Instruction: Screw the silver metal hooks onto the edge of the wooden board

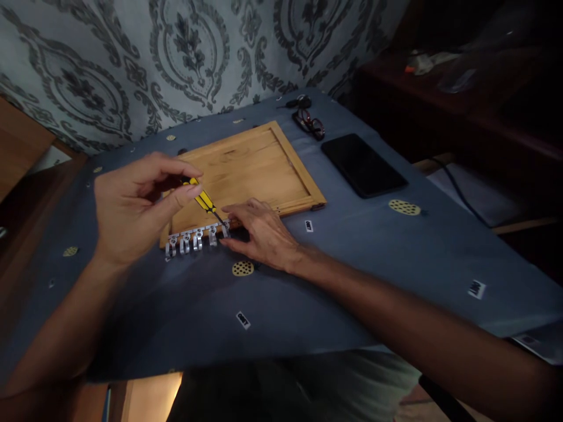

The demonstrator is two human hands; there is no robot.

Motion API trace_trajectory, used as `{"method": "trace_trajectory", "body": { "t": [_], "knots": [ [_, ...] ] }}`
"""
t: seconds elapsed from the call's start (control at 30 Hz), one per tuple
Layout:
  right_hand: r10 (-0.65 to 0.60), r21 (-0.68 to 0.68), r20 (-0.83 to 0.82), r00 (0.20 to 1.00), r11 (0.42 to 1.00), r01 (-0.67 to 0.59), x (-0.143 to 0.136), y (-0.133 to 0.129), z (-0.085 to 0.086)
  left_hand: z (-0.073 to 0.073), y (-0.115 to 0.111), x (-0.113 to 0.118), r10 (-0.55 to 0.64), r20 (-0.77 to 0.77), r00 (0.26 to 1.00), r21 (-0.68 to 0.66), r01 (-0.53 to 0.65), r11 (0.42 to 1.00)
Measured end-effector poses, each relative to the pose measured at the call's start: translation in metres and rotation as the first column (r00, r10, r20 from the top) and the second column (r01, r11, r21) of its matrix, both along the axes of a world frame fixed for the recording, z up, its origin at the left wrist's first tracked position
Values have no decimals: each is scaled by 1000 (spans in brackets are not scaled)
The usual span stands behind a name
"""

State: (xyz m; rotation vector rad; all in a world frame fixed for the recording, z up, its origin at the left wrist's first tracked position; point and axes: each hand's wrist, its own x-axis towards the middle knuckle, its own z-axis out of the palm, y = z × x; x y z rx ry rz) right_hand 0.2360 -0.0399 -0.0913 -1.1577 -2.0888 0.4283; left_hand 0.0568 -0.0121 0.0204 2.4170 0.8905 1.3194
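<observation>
Pinched between the thumb and fingers of my left hand (147,202) is a yellow and black screwdriver (203,198). Its shaft slants down to the right, with the tip at the rightmost metal hook (226,228). My right hand (264,234) has its thumb and index finger closed around that hook. Several silvery hooks (197,239) line the near edge of a framed wooden board (246,167), which lies flat on the blue cloth. Whether the tip sits in a screw is too small to tell.
A black tablet (364,164) lies right of the board on the blue tablecloth (316,293). Behind it are red-framed glasses (311,124) and a small dark object (299,102). A patterned wall (189,53) rises behind the table. Dark furniture (461,111) stands at the right.
</observation>
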Motion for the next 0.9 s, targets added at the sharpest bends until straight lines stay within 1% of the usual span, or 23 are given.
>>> {"method": "trace_trajectory", "body": {
  "t": [0.07, 0.13, 0.3, 0.5, 0.57, 0.73, 0.9],
  "knots": [
    [-3, -4, 2, 1000, 1000, 3, 0, 0, 1, 2, 2, -2, -46, -15, 999, -33, 45, 998],
    [-1, -10, 0, 1000, 1000, 1, 0, 0, 1, 3, 3, -4, -57, -21, 998, -65, 56, 996],
    [9, -16, -7, 1000, 1000, -9, -1, 0, 1, 0, 2, 0, -19, -8, 1000, -64, 18, 998],
    [12, -11, -9, 1000, 1000, -12, 0, -1, 1, -1, -1, 6, 76, 36, 996, -41, -75, 996],
    [13, -8, -5, 1000, 1000, -13, 1, -1, 1, 1, 0, 5, 60, 22, 998, -57, -58, 997],
    [16, -10, 2, 1000, 1000, -16, 1, -2, 2, 6, 6, -1, -37, -43, 998, -119, 32, 992],
    [19, -3, 2, 1000, 1000, -19, 0, -2, 2, 4, 3, 1, -63, -13, 998, -129, 61, 990]
  ]
}}
